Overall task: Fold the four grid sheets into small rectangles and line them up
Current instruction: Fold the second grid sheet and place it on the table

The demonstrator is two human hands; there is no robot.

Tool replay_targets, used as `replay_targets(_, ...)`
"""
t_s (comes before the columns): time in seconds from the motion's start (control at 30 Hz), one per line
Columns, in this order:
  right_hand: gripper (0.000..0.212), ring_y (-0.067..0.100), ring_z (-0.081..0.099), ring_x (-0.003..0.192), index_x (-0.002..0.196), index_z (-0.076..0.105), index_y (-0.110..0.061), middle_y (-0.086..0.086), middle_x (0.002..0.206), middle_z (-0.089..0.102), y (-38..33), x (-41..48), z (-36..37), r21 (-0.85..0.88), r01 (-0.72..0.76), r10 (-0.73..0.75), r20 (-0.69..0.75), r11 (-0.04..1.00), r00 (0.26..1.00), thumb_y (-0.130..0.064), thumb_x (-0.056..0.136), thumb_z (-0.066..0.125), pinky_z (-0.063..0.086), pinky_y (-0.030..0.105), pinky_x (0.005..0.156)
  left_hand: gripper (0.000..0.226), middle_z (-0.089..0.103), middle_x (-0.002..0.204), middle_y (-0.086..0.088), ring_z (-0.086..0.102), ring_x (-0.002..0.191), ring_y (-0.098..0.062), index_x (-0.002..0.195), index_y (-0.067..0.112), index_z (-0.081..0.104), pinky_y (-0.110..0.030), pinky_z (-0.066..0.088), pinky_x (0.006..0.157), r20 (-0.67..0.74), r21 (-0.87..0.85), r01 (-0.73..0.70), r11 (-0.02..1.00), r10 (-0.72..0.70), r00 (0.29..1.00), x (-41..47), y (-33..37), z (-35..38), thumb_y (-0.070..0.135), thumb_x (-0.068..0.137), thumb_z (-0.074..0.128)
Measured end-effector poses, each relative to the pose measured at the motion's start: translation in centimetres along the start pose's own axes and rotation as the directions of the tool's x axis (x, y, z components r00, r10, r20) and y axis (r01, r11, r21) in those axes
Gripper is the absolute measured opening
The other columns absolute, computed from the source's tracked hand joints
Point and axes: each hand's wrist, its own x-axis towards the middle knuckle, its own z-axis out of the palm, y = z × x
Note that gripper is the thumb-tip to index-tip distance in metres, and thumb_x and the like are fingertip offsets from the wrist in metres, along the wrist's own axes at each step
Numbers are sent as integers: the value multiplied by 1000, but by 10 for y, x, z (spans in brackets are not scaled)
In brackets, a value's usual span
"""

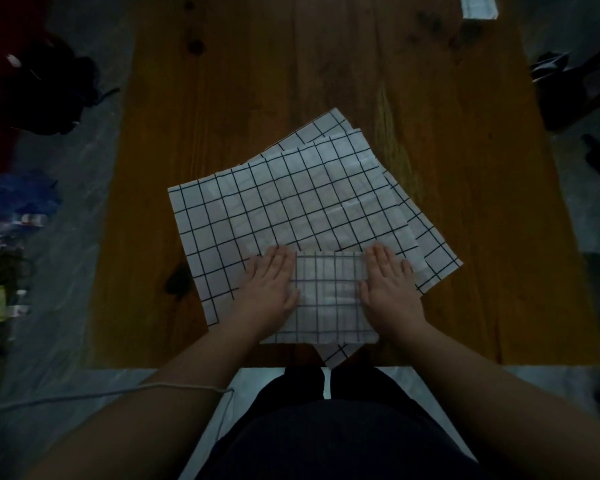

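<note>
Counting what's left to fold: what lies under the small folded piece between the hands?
Unfolded grid sheets, fanned on the wooden table; offset edges suggest two or three. The folded piece, left hand and right hand cover their near parts, hiding the exact count.

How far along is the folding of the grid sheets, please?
Early on. Done: little, no row is lined up yet. In hand: the left hand and right hand press flat on one partly folded sheet near the table edge. Left: the fanned pile of unfolded sheets beneath it, with several offset edges showing. A pale item at the far corner is too unclear to count.
</note>
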Motion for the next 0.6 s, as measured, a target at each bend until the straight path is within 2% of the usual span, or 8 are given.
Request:
replay_targets(0.1,62,15,-22,151,160,-7,-19,1,167,-16,-33,2,-1,-22,140,-141,-29,990,990,-38,107,18,-13,41,123,72,-20,165,-1,-23,151,-17,158,18,-13,-41,-14,123,-25,10,-77,997,77,997,6,23,-2,48,105,24)
replay_targets(0.2,63,14,-18,153,160,-6,-18,0,168,-13,-54,12,7,-38,204,-202,58,978,978,-41,106,17,-9,43,125,69,-11,168,-2,-18,152,-15,160,16,-6,-40,-13,124,-13,46,-92,995,93,996,16,38,2,49,105,19)
replay_targets(0.33,65,11,-19,152,160,-7,-21,-3,168,-13,-43,16,13,-82,217,-209,96,973,973,-47,102,6,-11,43,124,66,-11,168,1,-17,152,-13,160,20,-5,-38,-14,123,-6,62,-93,994,94,996,17,29,5,47,105,21)
replay_targets(0.5,61,9,-16,153,161,-3,-24,-5,169,-9,-12,9,7,-16,99,-98,39,995,994,-46,106,14,-6,46,126,67,-17,166,4,-23,149,-11,158,24,-13,-39,-17,120,-20,28,-4,1000,5,1000,3,-15,2,48,105,20)
replay_targets(0.6,61,7,-14,153,161,0,-26,-5,169,-7,0,3,2,24,64,-65,36,998,997,-45,106,18,-2,45,127,69,-22,164,4,-27,147,-11,157,23,-17,-38,-20,118,10,61,-29,998,29,1000,-5,-26,0,49,105,21)
